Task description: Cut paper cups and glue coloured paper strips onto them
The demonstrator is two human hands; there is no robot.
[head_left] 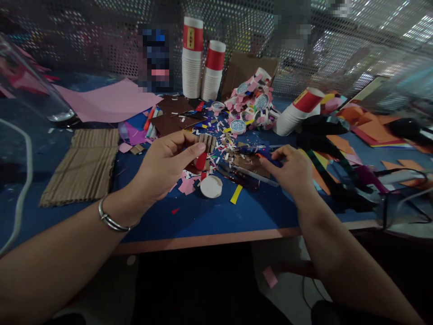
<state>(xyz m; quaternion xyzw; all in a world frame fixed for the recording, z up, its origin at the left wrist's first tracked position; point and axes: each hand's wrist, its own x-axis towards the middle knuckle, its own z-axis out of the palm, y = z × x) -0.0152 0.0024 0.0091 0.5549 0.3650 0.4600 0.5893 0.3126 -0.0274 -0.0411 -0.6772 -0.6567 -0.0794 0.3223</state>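
My left hand pinches a small piece of corrugated cardboard with a red strip below it, held above the scraps. My right hand has its fingers closed on a blue glue gun with an orange trigger, its nozzle pointing left. Under the glue gun lies a brown cardboard piece, and dark-handled scissors lie in front of it. Between my hands, near the front, is a round white disc. A yellow strip lies to its right.
A larger corrugated sheet lies at left, near pink paper. Stacked paper cups stand at the back beside a pile of small paper crafts. Another cup stack leans at right. The table's front edge is close to me.
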